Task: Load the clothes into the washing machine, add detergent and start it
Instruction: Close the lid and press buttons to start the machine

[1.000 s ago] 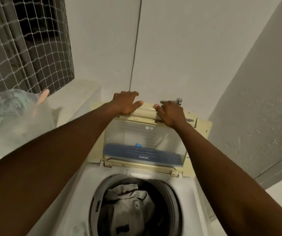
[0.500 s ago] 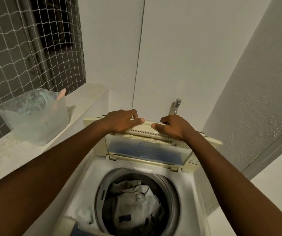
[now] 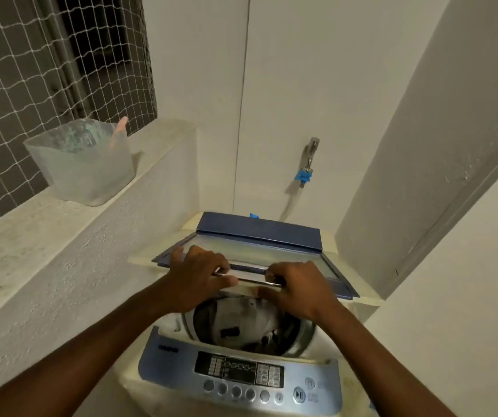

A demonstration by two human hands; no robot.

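Over the drum, head view: left hand and right hand both grip the front edge of the half-lowered lid, its long axis crosswise; clothes lie directly beneath.

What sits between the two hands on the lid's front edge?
In the head view, only the lid's bar handle spans the gap between left hand and right hand; clothes show below it.
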